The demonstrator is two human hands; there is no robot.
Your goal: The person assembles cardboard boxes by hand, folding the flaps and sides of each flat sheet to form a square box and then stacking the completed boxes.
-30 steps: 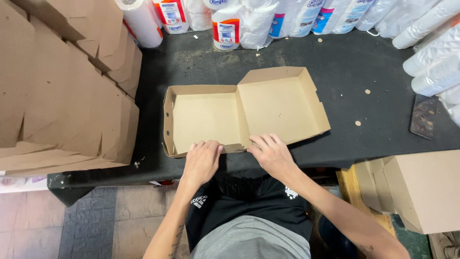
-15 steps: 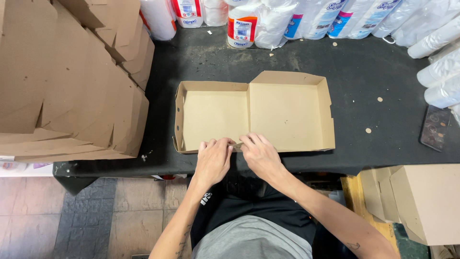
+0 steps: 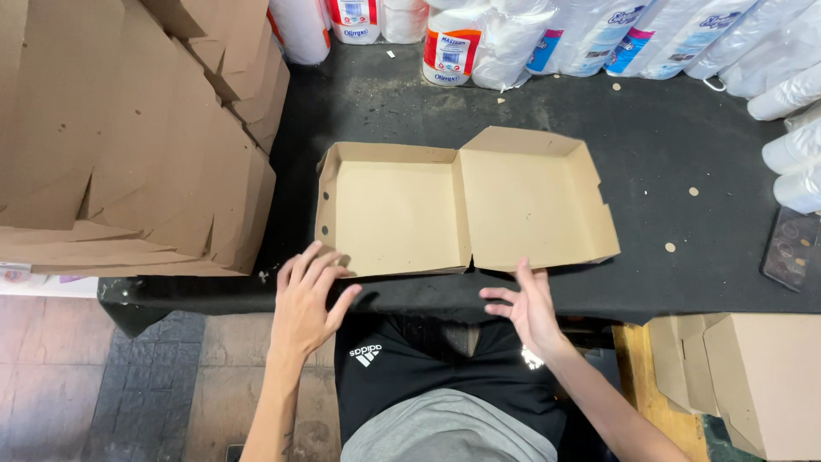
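An open brown cardboard clamshell box (image 3: pixel 462 205) lies flat on the black table (image 3: pixel 667 171), its two shallow halves side by side. My left hand (image 3: pixel 310 295) hovers with fingers spread at the box's near left corner, fingertips close to its edge. At the table's front edge, my right hand (image 3: pixel 526 308) is open with fingers apart, just below the right half's near edge. Neither hand holds anything.
A tall stack of flat cardboard blanks (image 3: pixel 128 145) fills the left side. Wrapped stacks of white cups and containers (image 3: pixel 547 38) line the table's back and right edge. A dark phone (image 3: pixel 791 248) lies at far right. Folded boxes (image 3: pixel 744 376) sit low right.
Both hands have come off the middle of the box's near edge and moved apart, the left toward the left corner, the right to the right. The box now lies open and released.
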